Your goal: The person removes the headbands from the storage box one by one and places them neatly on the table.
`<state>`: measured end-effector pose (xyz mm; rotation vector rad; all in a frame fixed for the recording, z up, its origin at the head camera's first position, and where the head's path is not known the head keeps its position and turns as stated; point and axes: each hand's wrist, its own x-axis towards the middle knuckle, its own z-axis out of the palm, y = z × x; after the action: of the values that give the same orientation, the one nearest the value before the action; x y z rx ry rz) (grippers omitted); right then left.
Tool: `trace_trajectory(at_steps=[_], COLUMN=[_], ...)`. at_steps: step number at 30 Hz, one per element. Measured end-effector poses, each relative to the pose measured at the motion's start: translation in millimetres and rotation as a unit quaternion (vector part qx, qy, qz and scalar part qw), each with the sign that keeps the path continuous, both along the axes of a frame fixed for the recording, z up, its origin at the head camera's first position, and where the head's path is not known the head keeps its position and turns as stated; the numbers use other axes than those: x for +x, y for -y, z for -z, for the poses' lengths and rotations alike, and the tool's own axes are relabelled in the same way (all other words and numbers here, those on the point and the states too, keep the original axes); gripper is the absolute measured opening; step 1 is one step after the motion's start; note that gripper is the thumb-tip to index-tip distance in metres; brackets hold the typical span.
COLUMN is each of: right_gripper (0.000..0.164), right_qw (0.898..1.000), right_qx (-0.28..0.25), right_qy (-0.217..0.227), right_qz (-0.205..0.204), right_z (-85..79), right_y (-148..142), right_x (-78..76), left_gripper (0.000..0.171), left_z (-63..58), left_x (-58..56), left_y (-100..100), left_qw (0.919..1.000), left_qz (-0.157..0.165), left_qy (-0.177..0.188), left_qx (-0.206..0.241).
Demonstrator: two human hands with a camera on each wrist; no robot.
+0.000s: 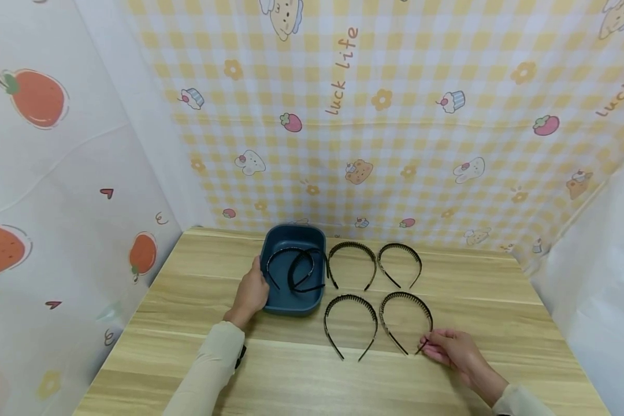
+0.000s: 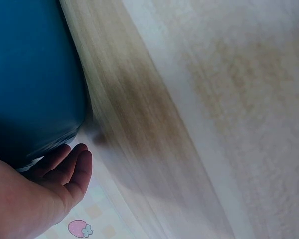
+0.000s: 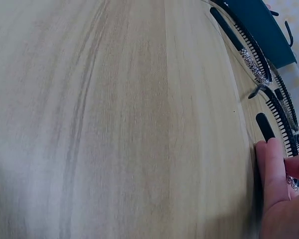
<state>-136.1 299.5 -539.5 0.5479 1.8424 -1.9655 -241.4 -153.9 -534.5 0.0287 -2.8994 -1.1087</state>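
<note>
A dark blue rectangular bin (image 1: pixel 293 309) stands at the table's back left. My left hand (image 1: pixel 252 289) holds its left side, thumb up by the rim; in the left wrist view that hand's (image 2: pixel 45 194) fingers bend at the bin's (image 2: pixel 35 74) lower edge. Inside lie a glittery headband (image 1: pixel 312 264) and a plain black headband (image 1: pixel 290 277), the latter reaching over the right rim. My right hand (image 1: pixel 455 349) pinches the right leg of a toothed black headband (image 1: pixel 404 293) at the front right. In the right wrist view, thumb and fingers (image 3: pixel 274 164) close around that headband's end (image 3: pixel 265 127).
Three more toothed headbands lie flat on the wooden table (image 1: pixel 301 375): one at back left (image 1: pixel 352 244), one at back right (image 1: pixel 399 245), one at front left (image 1: pixel 349 297). A yellow checked cloth (image 1: pixel 374 138) hangs behind; a white patterned sheet (image 1: pixel 83 173) flanks the left.
</note>
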Motion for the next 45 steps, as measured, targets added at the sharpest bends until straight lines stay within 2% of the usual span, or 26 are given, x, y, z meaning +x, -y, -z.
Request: trace_trajectory(at_steps=[7,18,31,33,36,40,45], right_gripper=[0.01,0.014,0.015,0.017,0.02,0.024,0.029], right_qw=[1.0,0.998,0.995,0.994,0.988,0.971,0.959], right_qx=[-0.006,0.013,0.015,0.039,0.113,0.22,0.259], right_qy=[0.002,0.004,0.011,0.009,-0.004,-0.03,-0.085], right_qz=[-0.012,-0.069,-0.098,-0.105,-0.104,-0.084,-0.083], right_z=[-0.9,-2.2,-7.5,-10.8,-19.0,-34.2,-52.6], right_y=[-2,-10,-15,-16,-15,-10,3], right_x=[2.6,1.1,0.9,-0.7,-7.6,-24.2,-49.1], left_gripper=[0.056,0.056,0.056,0.056,0.056,0.056,0.056], left_z=[0.7,1.9,2.3,2.4,2.6,2.0,-0.5], left_x=[0.9,1.0,0.8,0.4,-0.5,-1.2,-1.0], left_y=[0,1,2,2,2,2,1], left_qw=[1.0,1.0,1.0,1.0,1.0,1.0,1.0], left_qz=[0.002,-0.002,0.0,0.002,0.003,0.003,-0.001], left_qy=[0.002,-0.002,0.002,0.002,0.002,0.004,0.006], left_qx=[0.002,0.001,0.007,0.007,0.006,0.005,0.005])
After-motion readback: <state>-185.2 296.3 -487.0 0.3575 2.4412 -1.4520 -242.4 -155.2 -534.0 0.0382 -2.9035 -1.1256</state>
